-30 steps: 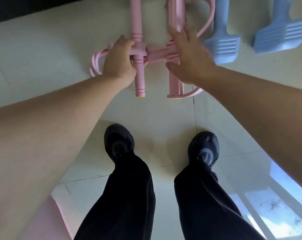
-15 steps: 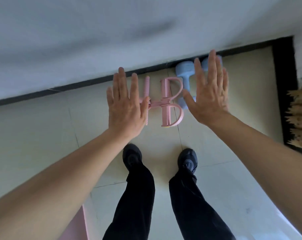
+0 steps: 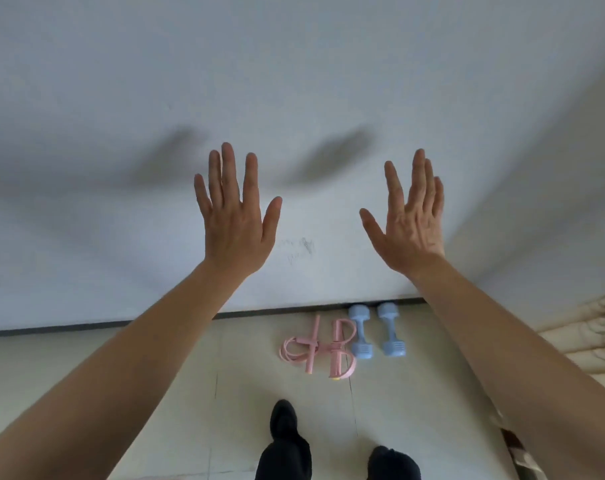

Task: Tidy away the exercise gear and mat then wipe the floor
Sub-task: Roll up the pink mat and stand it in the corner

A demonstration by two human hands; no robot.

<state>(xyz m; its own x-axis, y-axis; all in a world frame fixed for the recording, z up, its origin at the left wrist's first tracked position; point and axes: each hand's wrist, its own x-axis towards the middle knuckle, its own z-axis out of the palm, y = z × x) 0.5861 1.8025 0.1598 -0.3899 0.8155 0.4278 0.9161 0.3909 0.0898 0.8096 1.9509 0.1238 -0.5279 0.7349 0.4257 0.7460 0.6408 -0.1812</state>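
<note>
Both of your hands are raised in front of the wall (image 3: 294,81) and hold nothing; your left hand (image 3: 237,216) has its fingers straight and spread, while your right hand (image 3: 410,223) has its fingers straight and close together with the thumb out; each throws a blurred shadow on the wall. The exercise gear lies on the floor (image 3: 138,393) below them, ranged along the black skirting (image 3: 86,325); that reads as deliberate parking at the room's edge, so the tiles can be wiped. The pink pedal puller (image 3: 335,351) lies flat, its loops seeming to touch the first dumbbell (image 3: 360,329); the second dumbbell (image 3: 391,327) lies just beside that one, parallel, both with far ends at the skirting, so they look unlikely to roll. Counted: one puller, two blue dumbbells, two empty hands, two black shoes (image 3: 287,424); no mat and no cloth is in view, so by my judgement the mat and the wiping are yet to be dealt with.
</note>
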